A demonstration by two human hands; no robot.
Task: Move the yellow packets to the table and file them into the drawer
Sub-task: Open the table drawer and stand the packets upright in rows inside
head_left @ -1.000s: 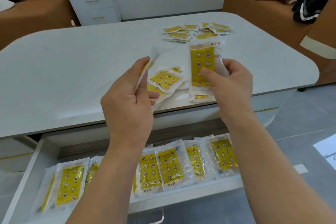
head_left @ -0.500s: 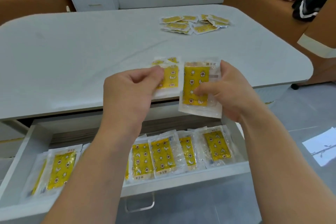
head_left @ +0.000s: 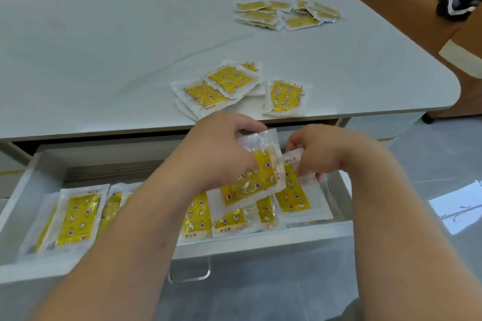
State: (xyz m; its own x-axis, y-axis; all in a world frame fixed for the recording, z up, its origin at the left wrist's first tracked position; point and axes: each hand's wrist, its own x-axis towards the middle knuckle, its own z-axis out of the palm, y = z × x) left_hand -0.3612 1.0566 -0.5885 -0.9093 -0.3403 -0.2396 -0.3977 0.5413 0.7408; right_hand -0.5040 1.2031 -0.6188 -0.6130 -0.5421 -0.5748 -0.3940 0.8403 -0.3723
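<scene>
The left hand holds a yellow packet in clear plastic wrap over the right part of the white open drawer. Its fingers curl round the packet's top half. The packet is tilted. Its long side runs from 1 o'clock down to 7 o'clock.

Just beside it, at 3 o'clock, the right hand pinches the top edge of a second yellow packet. That one points almost straight, from 12 o'clock to 6 o'clock, and its low end sits in the drawer. The first packet lies partly over it.

A row of more yellow packets fills the drawer toward 9 o'clock.

On the pale grey counter, at 12 o'clock from the hands, a small heap of yellow packets lies near the edge. A single packet lies just beside it at 3 o'clock. A far heap lies well apart at 1 o'clock.
</scene>
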